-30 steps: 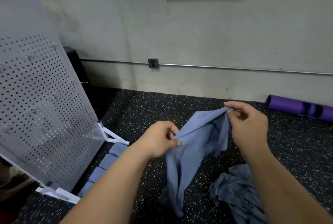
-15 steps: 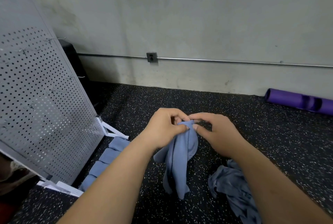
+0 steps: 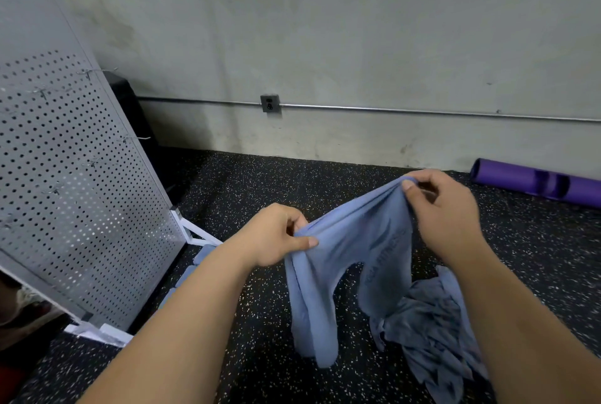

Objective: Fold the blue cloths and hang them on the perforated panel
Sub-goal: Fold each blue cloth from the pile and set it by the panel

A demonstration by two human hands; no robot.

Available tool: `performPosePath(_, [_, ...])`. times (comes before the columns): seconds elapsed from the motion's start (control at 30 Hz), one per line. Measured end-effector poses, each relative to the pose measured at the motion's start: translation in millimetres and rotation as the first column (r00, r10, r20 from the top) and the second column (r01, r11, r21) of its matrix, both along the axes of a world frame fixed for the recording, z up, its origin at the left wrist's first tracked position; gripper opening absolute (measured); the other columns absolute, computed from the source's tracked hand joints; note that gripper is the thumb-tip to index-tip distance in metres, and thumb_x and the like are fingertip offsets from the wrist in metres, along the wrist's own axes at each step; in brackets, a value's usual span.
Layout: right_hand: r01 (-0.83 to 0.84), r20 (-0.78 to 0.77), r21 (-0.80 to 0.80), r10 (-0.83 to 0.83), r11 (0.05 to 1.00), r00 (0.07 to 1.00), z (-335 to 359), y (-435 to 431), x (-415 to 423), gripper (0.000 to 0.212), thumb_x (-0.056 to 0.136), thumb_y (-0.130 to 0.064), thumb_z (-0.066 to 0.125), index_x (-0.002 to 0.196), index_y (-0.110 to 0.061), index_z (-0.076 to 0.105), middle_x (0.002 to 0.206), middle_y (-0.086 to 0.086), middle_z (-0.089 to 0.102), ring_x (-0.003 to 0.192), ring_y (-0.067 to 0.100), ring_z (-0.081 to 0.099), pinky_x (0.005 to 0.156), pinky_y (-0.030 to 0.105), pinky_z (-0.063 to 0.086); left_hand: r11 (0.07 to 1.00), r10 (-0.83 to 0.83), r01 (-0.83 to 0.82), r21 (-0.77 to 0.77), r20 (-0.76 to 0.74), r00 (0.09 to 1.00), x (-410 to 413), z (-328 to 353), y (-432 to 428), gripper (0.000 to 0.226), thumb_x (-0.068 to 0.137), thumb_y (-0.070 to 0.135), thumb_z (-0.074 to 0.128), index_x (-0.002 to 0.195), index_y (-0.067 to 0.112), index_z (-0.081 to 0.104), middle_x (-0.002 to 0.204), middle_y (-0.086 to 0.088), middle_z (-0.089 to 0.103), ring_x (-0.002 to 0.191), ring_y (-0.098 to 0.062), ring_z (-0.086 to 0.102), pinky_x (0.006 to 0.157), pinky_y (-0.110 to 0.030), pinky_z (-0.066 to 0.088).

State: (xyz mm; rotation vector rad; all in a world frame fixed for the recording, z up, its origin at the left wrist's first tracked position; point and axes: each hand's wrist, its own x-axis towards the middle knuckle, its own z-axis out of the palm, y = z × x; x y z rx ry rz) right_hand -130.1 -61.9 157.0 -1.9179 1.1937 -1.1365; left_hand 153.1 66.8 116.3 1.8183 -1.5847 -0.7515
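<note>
Inspecting the blue cloth (image 3: 354, 247), we find it held up above the speckled floor (image 3: 260, 182), in front of the person and well to the right of the perforated panel (image 3: 65, 176). The left hand (image 3: 276, 234) pinches one end of its top edge between thumb and curled fingers. The right hand (image 3: 445, 211) pinches the other end, higher and farther out, fingers likewise curled. The edge runs taut between the two grips, and the rest droops in two limp lobes. Whether their lower tips touch the floor, we cannot tell.

We judge the fabric light, thin and wholly soft: it keeps no shape of its own and will sag wherever unsupported. Slip risk appears low, as the surface looks matte. The best hold is at the two ends of one edge, as here, so a fold can be laid square; a mid-cloth grip would bunch it.

A crumpled heap of further cloths (image 3: 432, 322) lies on the floor beneath the right forearm. We note wire hooks (image 3: 136, 138) projecting from the panel; a folded cloth should drape over one without strain.
</note>
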Motion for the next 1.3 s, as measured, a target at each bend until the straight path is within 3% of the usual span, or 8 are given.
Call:
performPosePath(0.23, [0.221,-0.133,0.0,-0.22,0.975,0.967,-9.0,-22.3,-38.5,0.007,0.1,-0.031,0.07,0.094,-0.033,0.073,0.088,-0.015,0.073,0.084,0.012,0.069,0.072,0.027,0.043,0.996,0.086,-0.086,0.029,-0.002,0.996,22.7,1.7,11.2,0.014,0.09,0.038,0.084,0.083,0.028,0.077,0.082,0.005,0.079,0.076,-0.024,0.075,0.079,-0.051,0.062])
performPosePath(0.5, [-0.04,-0.217,0.054,0.051,0.998,0.975,-8.1,-2.6,-15.5,0.01,0.096,-0.03,0.076,0.091,-0.038,0.08,0.073,-0.02,0.071,0.066,0.0,0.063,0.058,0.017,0.043,0.986,0.164,-0.163,0.024,-0.07,0.984,3.4,14.3,9.1,0.032,0.107,0.02,0.059,0.078,0.012,0.071,0.064,0.006,0.057,0.06,-0.012,0.042,0.061,-0.032,0.037])
performPosePath(0.6, [-0.081,-0.239,0.066,0.095,0.995,0.966,-11.0,2.2,-6.2,0.012,0.094,-0.029,0.078,0.089,-0.039,0.08,0.072,-0.029,0.069,0.072,-0.011,0.061,0.064,0.014,0.041,0.986,0.166,-0.165,-0.02,0.133,0.977,-0.9,15.8,6.0,0.035,0.11,0.028,0.053,0.085,0.008,0.065,0.081,-0.008,0.065,0.072,-0.026,0.058,0.074,-0.039,0.05])
performPosePath(0.73, [-0.049,-0.226,0.083,0.066,0.995,0.972,-13.4,0.0,-4.3,0.013,0.093,-0.027,0.079,0.087,-0.039,0.081,0.076,-0.021,0.073,0.077,-0.01,0.063,0.066,0.013,0.042,0.97,0.243,-0.225,-0.098,0.281,0.928,-6.5,18.0,6.0,0.028,0.112,0.036,0.048,0.105,0.035,0.075,0.106,-0.003,0.057,0.099,-0.023,0.06,0.093,-0.036,0.048])
performPosePath(0.87, [-0.087,-0.114,0.13,0.102,0.988,0.988,-13.2,1.2,-1.6,0.009,0.091,-0.03,0.084,0.085,-0.037,0.08,0.076,-0.018,0.076,0.073,0.0,0.068,0.068,0.025,0.052,0.952,0.294,-0.285,-0.109,0.072,0.953,-9.1,21.6,4.2,0.024,0.108,0.028,0.059,0.108,0.033,0.083,0.086,0.016,0.075,0.08,-0.01,0.067,0.076,-0.032,0.054])
performPosePath(1.03, [-0.226,-0.02,0.154,0.232,0.962,0.973,-11.7,11.1,11.6,0.012,0.096,-0.023,0.078,0.094,-0.034,0.073,0.075,-0.006,0.074,0.067,0.013,0.065,0.068,0.031,0.053,0.937,0.31,-0.35,0.024,-0.522,0.794,-28.4,27.3,0.0,0.01,0.101,0.009,0.071,0.101,0.011,0.081,0.086,-0.008,0.078,0.08,-0.022,0.074,0.077,-0.038,0.067])
performPosePath(1.17, [-0.325,-0.058,0.164,0.338,0.931,0.939,-10.1,22.0,20.7,0.026,0.102,-0.009,0.064,0.091,-0.032,0.07,0.078,0.003,0.069,0.057,0.002,0.049,0.054,0.014,0.042,0.939,0.304,-0.334,0.085,-0.661,0.686,-42.2,34.3,-2.3,0.011,0.1,0.016,0.074,0.107,0.007,0.075,0.077,-0.006,0.071,0.064,-0.012,0.065,0.068,-0.035,0.065])
performPosePath(1.3, [-0.398,-0.137,0.189,0.425,0.898,0.895,-12.4,34.8,27.7,0.036,0.099,-0.008,0.064,0.083,-0.037,0.079,0.077,-0.008,0.075,0.053,0.005,0.047,0.05,0.018,0.042,0.941,0.285,-0.326,0.091,-0.734,0.616,-47.7,35.2,-6.7,0.008,0.102,0.02,0.073,0.106,0.013,0.072,0.08,-0.005,0.072,0.063,-0.012,0.064,0.065,-0.033,0.062])
